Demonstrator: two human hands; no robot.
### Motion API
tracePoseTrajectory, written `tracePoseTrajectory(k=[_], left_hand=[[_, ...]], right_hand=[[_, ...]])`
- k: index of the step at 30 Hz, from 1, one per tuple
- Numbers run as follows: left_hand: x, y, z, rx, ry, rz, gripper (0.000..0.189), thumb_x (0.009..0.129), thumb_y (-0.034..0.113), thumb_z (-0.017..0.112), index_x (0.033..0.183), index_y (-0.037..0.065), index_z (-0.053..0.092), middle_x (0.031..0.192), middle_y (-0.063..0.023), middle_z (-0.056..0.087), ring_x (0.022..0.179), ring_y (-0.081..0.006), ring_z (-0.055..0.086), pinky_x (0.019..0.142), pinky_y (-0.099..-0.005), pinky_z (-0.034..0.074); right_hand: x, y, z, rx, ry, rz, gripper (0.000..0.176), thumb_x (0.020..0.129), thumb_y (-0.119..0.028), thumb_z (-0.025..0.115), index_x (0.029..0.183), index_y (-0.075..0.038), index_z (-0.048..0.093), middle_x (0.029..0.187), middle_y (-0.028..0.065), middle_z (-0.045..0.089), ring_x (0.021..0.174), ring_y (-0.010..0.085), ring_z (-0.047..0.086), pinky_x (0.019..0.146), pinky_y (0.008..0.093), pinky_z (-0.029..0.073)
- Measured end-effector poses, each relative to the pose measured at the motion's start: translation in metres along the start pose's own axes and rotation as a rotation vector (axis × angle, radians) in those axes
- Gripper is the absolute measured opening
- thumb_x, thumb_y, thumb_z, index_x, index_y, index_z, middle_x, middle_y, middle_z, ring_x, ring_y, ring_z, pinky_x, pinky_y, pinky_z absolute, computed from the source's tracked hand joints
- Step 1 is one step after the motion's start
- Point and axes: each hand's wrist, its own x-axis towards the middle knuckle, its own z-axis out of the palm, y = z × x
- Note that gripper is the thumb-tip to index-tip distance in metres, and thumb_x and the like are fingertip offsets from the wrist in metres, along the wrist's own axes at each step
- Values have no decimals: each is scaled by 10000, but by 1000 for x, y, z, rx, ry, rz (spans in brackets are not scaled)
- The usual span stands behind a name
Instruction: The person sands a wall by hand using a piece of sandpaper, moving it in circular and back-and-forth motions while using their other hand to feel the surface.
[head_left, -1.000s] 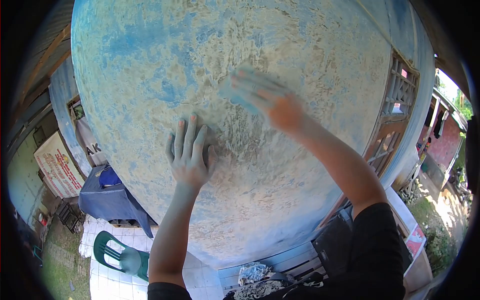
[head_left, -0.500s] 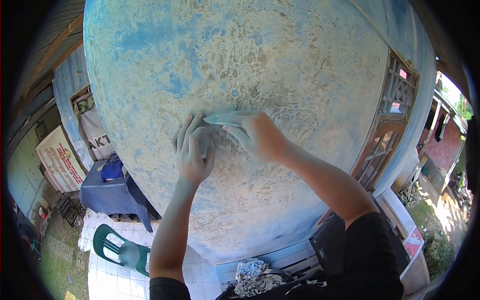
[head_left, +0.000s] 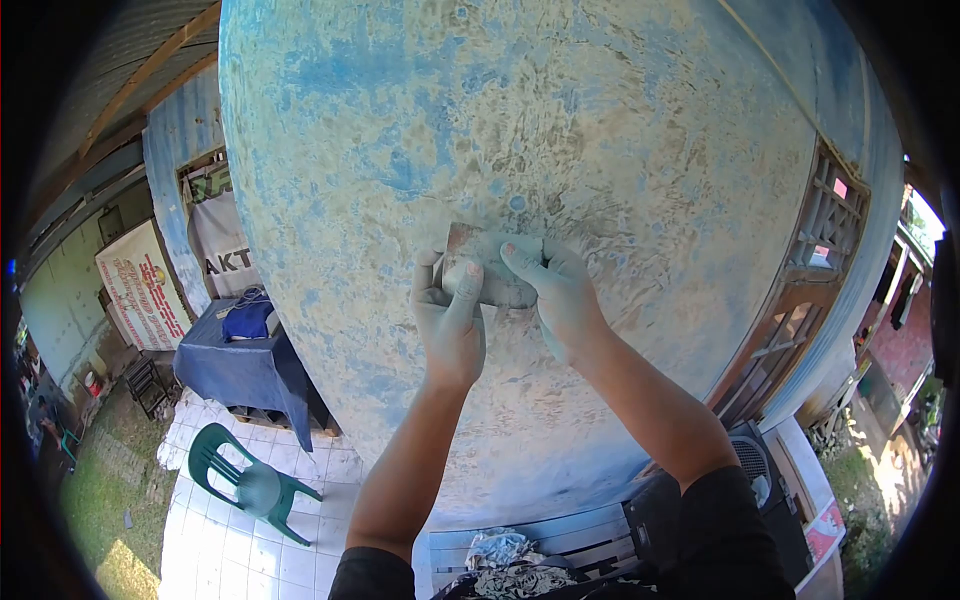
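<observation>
A small dust-covered piece of sandpaper (head_left: pixel 508 288), reddish-brown at its upper left corner, is held between both hands in front of the wall. My left hand (head_left: pixel 452 325) grips its left end, thumb on the near face and fingers curled behind. At the other end my right hand (head_left: pixel 568 300) pinches it, the thumb pressed on the near face. Pale dust coats both hands. Behind them rises the wall (head_left: pixel 400 130), with patchy, flaking blue paint and bare beige areas.
A green plastic chair (head_left: pixel 262 490) stands on white tiles at lower left, near a table with a dark blue cloth (head_left: pixel 240 365). A slatted bench (head_left: pixel 590 535) and a black speaker-like box (head_left: pixel 655 515) are below. A wooden window (head_left: pixel 830 215) is at right.
My right hand has stopped pressing the sandpaper flat against the wall. Both hands have come together, and my left hand now grips the sandpaper too. The view has shifted slightly left.
</observation>
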Motion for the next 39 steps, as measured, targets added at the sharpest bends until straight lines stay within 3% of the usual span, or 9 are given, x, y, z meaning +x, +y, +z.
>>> tracePoseTrajectory(k=[7, 13, 15, 16, 18, 24, 29, 35, 39], left_hand=[[-13, 8, 27, -354, 124, -102, 315, 1037, 156, 709, 1304, 55, 577, 1137, -93, 703, 1017, -191, 701, 894, -363, 578], [12, 5, 41, -125, 233, 81, 177, 1072, 186, 655, 1198, 63, 675, 1110, -75, 717, 983, -176, 700, 861, -352, 577], [28, 7, 37, 4, 247, 167, 147, 1057, 104, 662, 1159, 20, 726, 1092, -61, 706, 957, -153, 670, 851, -322, 547], [38, 8, 36, 417, 327, 457, 155, 1040, 78, 683, 1159, 13, 758, 978, -34, 662, 856, -122, 606, 783, -287, 489], [48, 11, 33, 846, 402, 753, 167, 1023, 51, 704, 1159, 5, 790, 864, -7, 617, 755, -91, 542, 715, -253, 432], [64, -17, 25, 1503, 96, 835, 351, 956, -37, 697, 1302, -7, 744, 826, -74, 635, 699, -203, 610, 633, -335, 497], [67, -25, 14, 1633, -91, 952, 413, 920, -49, 681, 1331, -20, 710, 1007, -126, 773, 830, -294, 752, 703, -376, 582], [74, 0, 26, 1638, 125, 761, 394, 942, -41, 650, 1333, -36, 697, 1136, -210, 775, 856, -339, 769, 713, -377, 608], [52, -14, 20, 1799, -225, 804, 567, 902, -24, 643, 1467, -19, 590, 1078, -175, 768, 864, -312, 771, 693, -384, 632]], right_hand=[[-16, -10, -4, 118, 77, 124, 264, 1044, -242, 702, 1065, 14, 759, 844, -14, 666, 711, 51, 535, 617, 280, 414], [3, -42, -34, -673, -201, -43, 267, 1017, -243, 728, 930, 7, 759, 729, 50, 676, 623, 101, 586, 583, 300, 469], [4, -65, -41, -978, -150, -438, 205, 975, -237, 760, 994, -33, 766, 892, 72, 739, 783, 182, 671, 726, 337, 531], [11, -74, -50, -968, -158, -439, 205, 975, -237, 760, 994, -33, 766, 892, 72, 739, 783, 182, 671, 726, 337, 531], [38, -94, -70, -1582, 39, -1343, 250, 945, -254, 779, 1127, -84, 756, 1228, 73, 730, 1088, 253, 675, 923, 404, 531], [117, -119, -89, -1562, 193, -1360, 453, 931, -272, 782, 1345, -141, 653, 1555, 41, 552, 1438, 249, 511, 1135, 451, 450], [129, -110, -90, -1534, 254, -1398, 470, 933, -272, 775, 1369, -163, 636, 1578, 18, 539, 1481, 248, 472, 1170, 453, 425], [129, -107, -91, -1500, 259, -1410, 430, 936, -276, 772, 1336, -169, 655, 1571, 6, 550, 1479, 246, 474, 1178, 456, 423], [131, -105, -94, -1483, 241, -1423, 409, 945, -281, 763, 1325, -167, 664, 1570, 6, 552, 1471, 250, 482, 1182, 458, 422]])
